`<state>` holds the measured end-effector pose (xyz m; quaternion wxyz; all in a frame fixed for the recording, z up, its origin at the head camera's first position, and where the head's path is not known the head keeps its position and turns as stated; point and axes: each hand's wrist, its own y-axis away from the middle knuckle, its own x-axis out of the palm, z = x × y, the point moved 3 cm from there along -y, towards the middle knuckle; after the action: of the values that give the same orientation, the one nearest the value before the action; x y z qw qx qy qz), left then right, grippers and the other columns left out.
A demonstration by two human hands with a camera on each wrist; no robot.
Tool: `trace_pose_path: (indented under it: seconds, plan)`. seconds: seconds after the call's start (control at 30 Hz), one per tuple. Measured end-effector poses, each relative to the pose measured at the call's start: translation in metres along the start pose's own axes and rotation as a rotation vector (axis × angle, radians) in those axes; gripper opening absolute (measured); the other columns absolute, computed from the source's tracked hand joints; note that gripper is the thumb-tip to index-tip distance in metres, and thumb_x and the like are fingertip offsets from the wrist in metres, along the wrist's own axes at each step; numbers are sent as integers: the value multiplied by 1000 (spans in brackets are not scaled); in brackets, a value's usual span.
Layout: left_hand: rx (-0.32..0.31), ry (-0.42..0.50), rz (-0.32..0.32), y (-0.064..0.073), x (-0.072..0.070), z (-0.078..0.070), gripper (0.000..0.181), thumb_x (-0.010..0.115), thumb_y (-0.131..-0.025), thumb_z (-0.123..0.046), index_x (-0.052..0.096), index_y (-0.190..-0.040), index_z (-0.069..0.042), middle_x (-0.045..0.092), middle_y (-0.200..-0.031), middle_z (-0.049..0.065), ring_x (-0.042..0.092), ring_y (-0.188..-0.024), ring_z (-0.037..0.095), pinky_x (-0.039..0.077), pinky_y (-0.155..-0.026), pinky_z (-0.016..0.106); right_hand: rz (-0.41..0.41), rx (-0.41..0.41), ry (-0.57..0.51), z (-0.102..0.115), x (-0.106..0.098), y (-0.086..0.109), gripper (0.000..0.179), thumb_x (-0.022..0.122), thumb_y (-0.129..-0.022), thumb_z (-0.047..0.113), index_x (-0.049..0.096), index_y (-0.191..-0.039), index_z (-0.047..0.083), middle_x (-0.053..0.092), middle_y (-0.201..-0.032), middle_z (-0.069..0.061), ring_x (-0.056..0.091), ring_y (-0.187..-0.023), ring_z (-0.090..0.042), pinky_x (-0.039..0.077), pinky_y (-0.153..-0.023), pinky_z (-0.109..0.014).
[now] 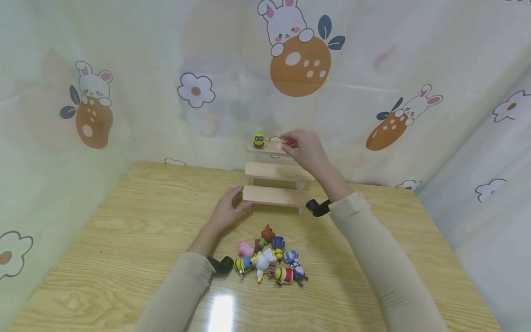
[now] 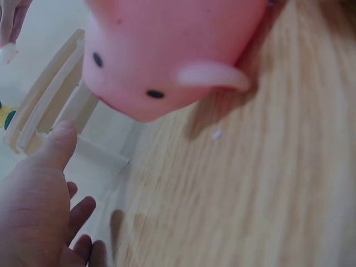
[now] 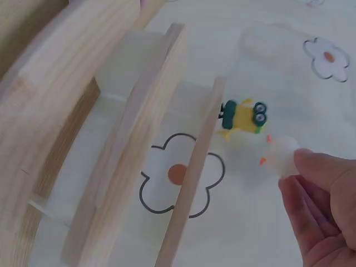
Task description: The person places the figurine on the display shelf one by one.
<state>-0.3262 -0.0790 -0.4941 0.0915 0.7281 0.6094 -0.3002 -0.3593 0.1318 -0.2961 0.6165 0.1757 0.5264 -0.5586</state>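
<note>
My right hand (image 1: 304,148) pinches a small white toy figure (image 3: 282,156) with two orange tips, between thumb and fingers. It is just above the top board of a three-step wooden display stand (image 1: 274,170), near a yellow-and-green goggled figure (image 1: 259,139) standing on that board. My left hand (image 1: 227,210) touches the left end of the lowest board, its thumb straight and its fingers loosely bent in the left wrist view. Close to the left wrist camera lies a pink pig figure (image 2: 172,55), one of several toys in front of the stand.
On the wooden table (image 1: 166,221) lie a white-and-yellow figure (image 1: 263,260), a red-and-green one (image 1: 267,234), a blue-and-white one (image 1: 292,257) and a red-and-yellow one (image 1: 284,275), bunched together. A printed curtain (image 1: 232,115) hangs directly behind the stand.
</note>
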Motion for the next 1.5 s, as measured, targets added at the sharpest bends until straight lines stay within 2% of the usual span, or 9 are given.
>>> trace_pose_path:
  seconds: [0.27, 0.57, 0.9, 1.17, 1.5]
  plan:
    - [6, -5, -5, 1, 2, 0, 67, 60, -82, -46, 38, -137, -14, 42, -138, 4, 45, -122, 23, 31, -106, 42, 48, 68, 38, -7, 5, -30, 30, 63, -84, 13, 62, -113, 5, 64, -109, -12, 64, -93, -23, 51, -82, -33]
    - [2, 2, -19, 3, 0, -1, 67, 61, -82, -44, 39, -136, -12, 42, -138, 4, 45, -122, 23, 32, -106, 42, 104, 114, 107, -11, 19, -48, 28, 63, -84, 15, 63, -111, 6, 66, -104, -11, 63, -94, -22, 46, -88, -36]
    - [8, 9, -31, 3, 1, 1, 67, 61, -81, -45, 40, -135, -12, 44, -137, 4, 47, -120, 23, 33, -105, 42, 153, 212, 86, -15, 31, -52, 30, 61, -86, 15, 61, -114, 7, 64, -108, -11, 59, -99, -23, 47, -89, -35]
    - [6, -8, -32, 2, 1, 1, 65, 60, -82, -46, 41, -135, -15, 44, -137, 3, 47, -121, 22, 33, -105, 41, 138, 210, 74, -16, 33, -52, 28, 62, -85, 15, 62, -111, 6, 66, -103, -10, 60, -96, -22, 49, -85, -35]
    - [8, -11, -33, 2, 1, 1, 65, 61, -82, -45, 41, -135, -14, 44, -136, 4, 47, -121, 22, 33, -105, 41, 149, 213, 86, -14, 33, -53, 29, 61, -85, 14, 61, -113, 6, 64, -106, -11, 59, -99, -23, 49, -86, -35]
